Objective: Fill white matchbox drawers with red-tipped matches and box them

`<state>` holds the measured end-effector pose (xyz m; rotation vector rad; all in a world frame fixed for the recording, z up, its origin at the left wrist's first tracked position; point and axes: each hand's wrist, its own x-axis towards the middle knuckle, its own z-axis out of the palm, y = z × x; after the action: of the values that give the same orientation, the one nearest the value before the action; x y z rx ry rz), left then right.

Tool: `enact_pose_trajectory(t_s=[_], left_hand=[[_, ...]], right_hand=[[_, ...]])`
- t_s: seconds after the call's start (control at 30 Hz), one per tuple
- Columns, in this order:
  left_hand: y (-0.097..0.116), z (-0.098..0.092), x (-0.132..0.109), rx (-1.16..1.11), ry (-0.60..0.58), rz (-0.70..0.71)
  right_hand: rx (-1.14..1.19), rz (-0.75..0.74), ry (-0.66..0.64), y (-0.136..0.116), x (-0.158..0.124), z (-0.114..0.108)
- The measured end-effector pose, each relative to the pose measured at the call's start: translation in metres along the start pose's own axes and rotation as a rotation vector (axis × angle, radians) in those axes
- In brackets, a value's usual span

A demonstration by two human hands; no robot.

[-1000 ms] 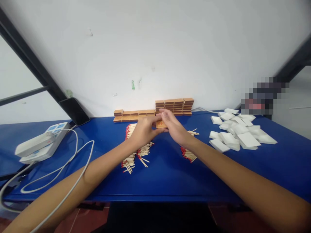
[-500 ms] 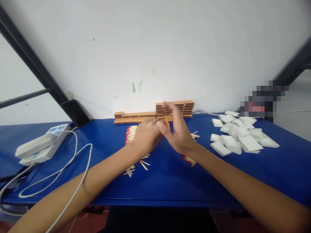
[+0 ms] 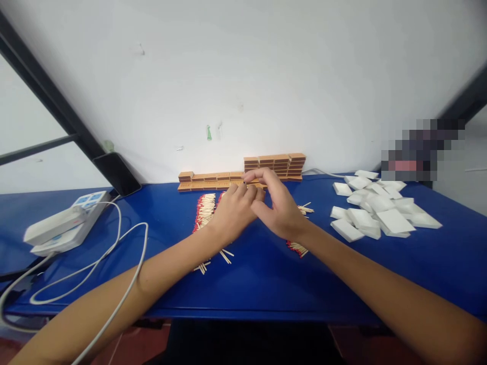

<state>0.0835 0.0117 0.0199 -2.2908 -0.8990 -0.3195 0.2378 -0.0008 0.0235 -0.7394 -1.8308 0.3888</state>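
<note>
In the head view, my left hand (image 3: 236, 210) is over the middle of the blue table with its fingers curled down and pressed together. My right hand (image 3: 280, 209) meets it from the right, index finger arched and thumb against the left fingers. Whatever lies between the two hands is hidden behind them. Red-tipped matches (image 3: 205, 209) lie in a pile left of my left hand, with a few loose matches (image 3: 227, 256) nearer the front. More matches (image 3: 297, 248) show below my right wrist. Beyond my fingers, brown matchboxes (image 3: 211, 178) stand in a low row, with a taller stack of matchboxes (image 3: 281, 165) at the right.
White folded paper boxes or trays (image 3: 380, 203) are heaped at the right. A white power strip (image 3: 91, 218) with a plugged-in adapter lies at the left, and its cable (image 3: 142, 253) loops over my left forearm. A black phone-like slab (image 3: 117, 175) leans by the wall (image 3: 243, 76).
My right hand's raised fingers have curled down toward the left hand. Both hands remain together over the same spot. The view has shifted slightly.
</note>
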Motion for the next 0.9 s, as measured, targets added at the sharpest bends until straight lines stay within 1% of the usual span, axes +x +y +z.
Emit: enact_pose_trajectory(t_s=[0.1, 0.23, 0.3, 0.37, 0.47, 0.53, 0.6, 0.67, 0.7, 0.73, 0.77, 0.83, 0.9], left_hand=[[-0.001, 0.001, 0.0, 0.015, 0.004, 0.003], [-0.005, 0.003, 0.002, 0.0, -0.042, -0.014], [-0.006, 0.004, 0.002, -0.028, -0.019, -0.019], [-0.004, 0.006, 0.0, -0.057, 0.032, -0.023], [0.0, 0.007, -0.002, -0.039, 0.057, -0.007], [0.0, 0.006, -0.001, 0.003, 0.052, 0.029], [-0.004, 0.005, 0.001, 0.049, 0.041, 0.043], [-0.01, 0.005, 0.003, 0.071, 0.026, 0.005], [-0.014, 0.006, 0.004, 0.068, 0.015, -0.015], [-0.017, 0.007, 0.005, 0.059, 0.003, -0.026], [-0.018, 0.007, 0.005, 0.038, -0.002, -0.03], [-0.018, 0.009, 0.004, -0.016, 0.033, -0.027], [-0.014, 0.009, 0.003, -0.051, 0.069, -0.025]], right_hand=[[-0.014, 0.01, -0.009, -0.004, -0.002, 0.002], [-0.035, -0.054, -0.018, -0.011, -0.003, 0.007], [-0.044, -0.052, 0.007, -0.014, -0.003, 0.008], [-0.04, -0.03, 0.025, -0.014, -0.002, 0.008], [-0.036, 0.008, 0.045, -0.005, 0.001, 0.009], [-0.045, 0.058, 0.097, 0.006, 0.004, 0.009], [-0.038, 0.106, 0.177, 0.015, 0.007, 0.006], [0.0, 0.118, 0.248, 0.019, 0.01, 0.001], [0.016, 0.11, 0.253, 0.017, 0.011, -0.001], [0.021, 0.098, 0.227, 0.014, 0.011, -0.002], [0.015, 0.083, 0.173, 0.01, 0.01, -0.003], [-0.012, 0.052, 0.056, 0.001, 0.008, -0.003], [-0.012, 0.043, -0.005, -0.003, 0.006, -0.001]])
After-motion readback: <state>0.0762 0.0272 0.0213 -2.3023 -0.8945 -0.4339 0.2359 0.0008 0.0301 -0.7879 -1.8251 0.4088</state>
